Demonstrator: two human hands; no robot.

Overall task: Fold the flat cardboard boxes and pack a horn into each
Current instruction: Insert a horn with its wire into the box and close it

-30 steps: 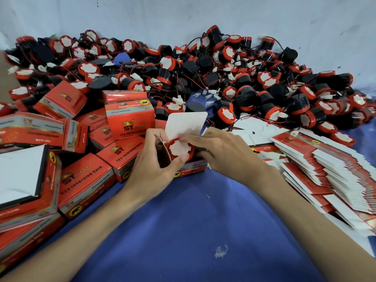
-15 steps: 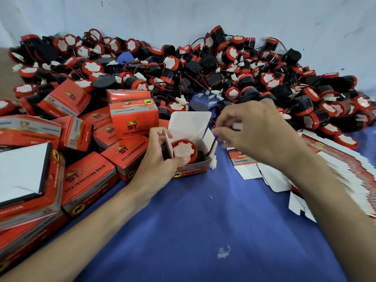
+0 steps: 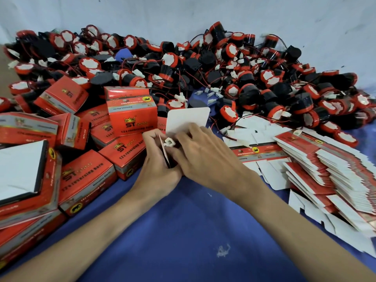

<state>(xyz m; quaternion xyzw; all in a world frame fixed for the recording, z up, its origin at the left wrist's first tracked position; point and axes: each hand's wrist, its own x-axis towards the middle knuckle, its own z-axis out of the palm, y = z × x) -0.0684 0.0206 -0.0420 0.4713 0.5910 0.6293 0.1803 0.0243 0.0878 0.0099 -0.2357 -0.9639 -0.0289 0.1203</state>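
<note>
An open red cardboard box stands in the middle of the blue cloth, its white lid flap (image 3: pixel 188 119) upright behind my hands. My left hand (image 3: pixel 156 165) grips the box's left side, thumb along a side flap. My right hand (image 3: pixel 205 155) lies over the box's open top and pinches a small white connector (image 3: pixel 169 141) at the opening. The horn inside the box is hidden under my right hand. A big heap of red and black horns (image 3: pixel 223 74) with red wires fills the far side. Flat boxes (image 3: pixel 329 163) are stacked on the right.
Several closed red boxes (image 3: pixel 132 117) are piled at the left, one large box (image 3: pixel 24 176) with a white face nearest me. Loose white flat blanks (image 3: pixel 254 131) lie just right of my hands. A pale wall (image 3: pixel 183 15) stands behind the heap.
My right hand, lifted away to the right half a second ago, has come back over the open box with the white connector. The horn's red face is now covered.
</note>
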